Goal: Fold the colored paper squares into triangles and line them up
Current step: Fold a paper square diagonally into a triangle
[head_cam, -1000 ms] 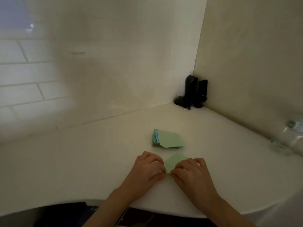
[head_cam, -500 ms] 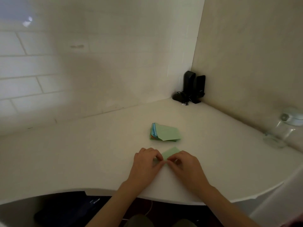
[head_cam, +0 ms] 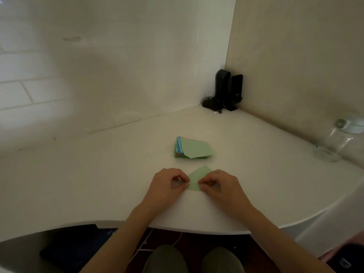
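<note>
A light green paper square (head_cam: 197, 179) lies on the white table (head_cam: 98, 174) near its front edge, between my two hands. My left hand (head_cam: 167, 186) pinches its left side with curled fingers. My right hand (head_cam: 218, 186) pinches its right side the same way. The paper's far corner points away from me and part of it is hidden under my fingers. Behind it sits a stack of colored paper squares (head_cam: 192, 148), green on top with blue and orange edges showing at the left.
Black speakers with a cable (head_cam: 226, 91) stand in the far corner of the walls. A clear glass jar with a white lid (head_cam: 338, 140) lies at the right by the wall. The table's curved front edge runs just under my wrists.
Both hands have shifted from pressing flat on the green paper to pinching its two sides with curled fingers, and more of the paper shows between them. The camera has tilted down.
</note>
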`<act>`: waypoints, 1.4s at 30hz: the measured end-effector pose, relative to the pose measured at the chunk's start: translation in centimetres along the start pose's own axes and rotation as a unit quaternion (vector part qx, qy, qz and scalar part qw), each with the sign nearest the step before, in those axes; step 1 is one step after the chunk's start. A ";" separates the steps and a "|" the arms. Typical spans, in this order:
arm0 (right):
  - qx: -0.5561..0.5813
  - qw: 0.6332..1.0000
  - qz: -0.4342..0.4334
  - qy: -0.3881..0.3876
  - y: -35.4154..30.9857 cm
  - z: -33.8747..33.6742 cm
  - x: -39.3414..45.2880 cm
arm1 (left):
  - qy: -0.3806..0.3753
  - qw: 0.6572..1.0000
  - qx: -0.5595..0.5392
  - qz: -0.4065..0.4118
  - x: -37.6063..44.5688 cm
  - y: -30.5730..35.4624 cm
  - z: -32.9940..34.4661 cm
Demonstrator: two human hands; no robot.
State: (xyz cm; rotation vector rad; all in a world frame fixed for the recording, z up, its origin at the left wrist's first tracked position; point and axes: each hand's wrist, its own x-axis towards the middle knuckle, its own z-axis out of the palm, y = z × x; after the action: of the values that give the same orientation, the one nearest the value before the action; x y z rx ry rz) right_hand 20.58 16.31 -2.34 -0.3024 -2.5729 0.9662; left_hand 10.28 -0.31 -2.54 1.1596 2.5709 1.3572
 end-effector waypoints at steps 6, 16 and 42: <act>-0.048 0.998 0.044 -0.009 -0.8 0.9 0.5 | -0.111 0.993 0.024 0.036 0.0 -0.6 -1.9; -0.071 0.988 0.050 -0.129 -1.2 -0.6 1.9 | -0.097 0.983 0.076 0.137 0.3 -1.2 -1.4; -0.074 0.995 -0.015 0.064 1.2 0.9 0.2 | 0.046 0.997 0.054 0.015 1.0 0.8 1.9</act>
State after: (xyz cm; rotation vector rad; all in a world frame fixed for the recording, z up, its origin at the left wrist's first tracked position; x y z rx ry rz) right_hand 20.07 16.73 -3.67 -0.3527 -2.5278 0.7222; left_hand 10.69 1.98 -2.82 1.1829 2.7332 1.3237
